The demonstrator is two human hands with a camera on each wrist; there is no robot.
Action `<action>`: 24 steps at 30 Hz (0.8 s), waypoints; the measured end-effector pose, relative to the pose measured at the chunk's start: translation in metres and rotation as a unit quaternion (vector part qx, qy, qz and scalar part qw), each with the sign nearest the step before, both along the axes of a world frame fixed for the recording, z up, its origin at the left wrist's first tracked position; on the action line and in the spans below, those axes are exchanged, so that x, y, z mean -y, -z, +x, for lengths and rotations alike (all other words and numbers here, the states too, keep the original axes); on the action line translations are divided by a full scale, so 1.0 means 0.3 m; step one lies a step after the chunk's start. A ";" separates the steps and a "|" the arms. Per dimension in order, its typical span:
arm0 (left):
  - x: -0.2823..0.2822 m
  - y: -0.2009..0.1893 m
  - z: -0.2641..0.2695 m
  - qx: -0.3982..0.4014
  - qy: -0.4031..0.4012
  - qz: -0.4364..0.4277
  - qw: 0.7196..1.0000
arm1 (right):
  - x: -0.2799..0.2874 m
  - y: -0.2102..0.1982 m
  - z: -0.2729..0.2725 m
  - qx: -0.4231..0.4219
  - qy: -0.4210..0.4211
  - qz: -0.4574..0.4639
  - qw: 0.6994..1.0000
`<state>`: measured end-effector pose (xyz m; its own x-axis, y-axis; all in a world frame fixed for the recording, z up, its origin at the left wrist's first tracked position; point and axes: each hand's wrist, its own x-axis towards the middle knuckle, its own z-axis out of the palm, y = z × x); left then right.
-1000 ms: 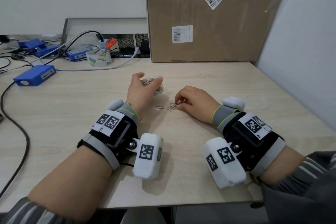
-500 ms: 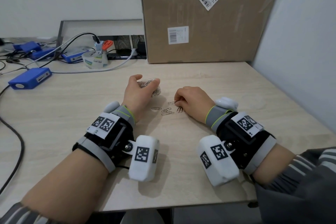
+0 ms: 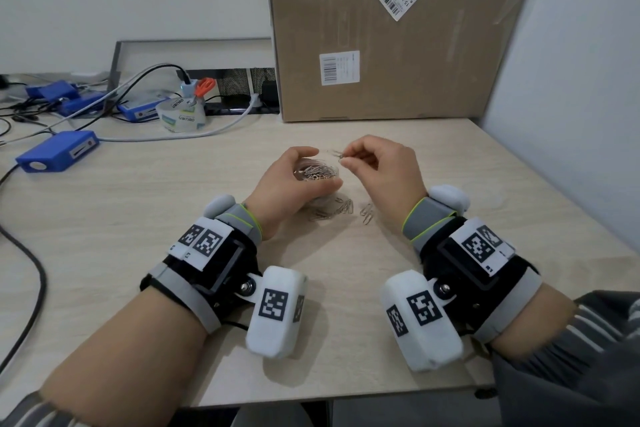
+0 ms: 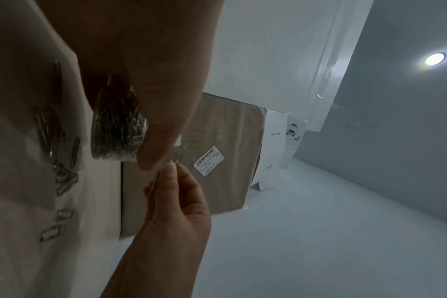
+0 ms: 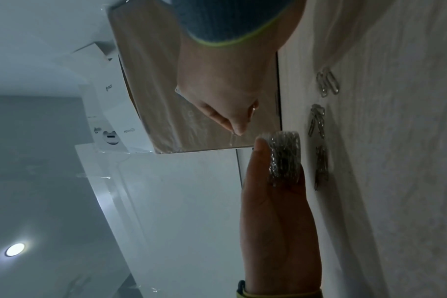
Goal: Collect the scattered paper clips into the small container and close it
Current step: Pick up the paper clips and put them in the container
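Between the two hands, a little above the desk, the small container (image 3: 317,174) is held by the left hand (image 3: 294,184), whose fingers curl around its clear wall; it is open on top and already holds a dense heap of paper clips. Just to the right of it, the right hand (image 3: 379,170) pinches a few clips (image 3: 335,153) between thumb and fingertips, close over the container's mouth, so I judge the drop of this small bunch is the step in hand. The task seems well advanced but not finished: several loose clips (image 3: 341,210) lie on the desk (image 3: 138,218) just below and between the wrists, and no lid is visible to me in any view, so closing is also left. The desk is pale wood grain. Beyond the hands a big cardboard box (image 3: 398,31) stands against the white wall, and far to the left of the left hand lie blue devices (image 3: 57,151), cables and a roll of tape (image 3: 180,116).
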<state>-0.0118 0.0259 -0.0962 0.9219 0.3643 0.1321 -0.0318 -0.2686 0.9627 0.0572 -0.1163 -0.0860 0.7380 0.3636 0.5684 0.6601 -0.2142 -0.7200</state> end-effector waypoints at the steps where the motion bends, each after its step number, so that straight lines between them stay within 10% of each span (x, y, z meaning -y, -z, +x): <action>1: 0.003 0.000 -0.002 0.002 0.008 0.008 1.000 | -0.002 0.001 -0.004 0.010 -0.015 -0.023 1.000; 24: 0.040 -0.018 -0.025 -0.011 0.123 0.001 0.992 | -0.014 0.008 -0.036 0.000 -0.080 0.023 0.997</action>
<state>-0.0192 0.0138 -0.0909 0.9855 0.1284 0.1112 -0.0751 -0.2579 0.9632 0.0463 -0.1121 -0.0884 0.6723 0.4499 0.5878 0.6837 -0.0731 -0.7261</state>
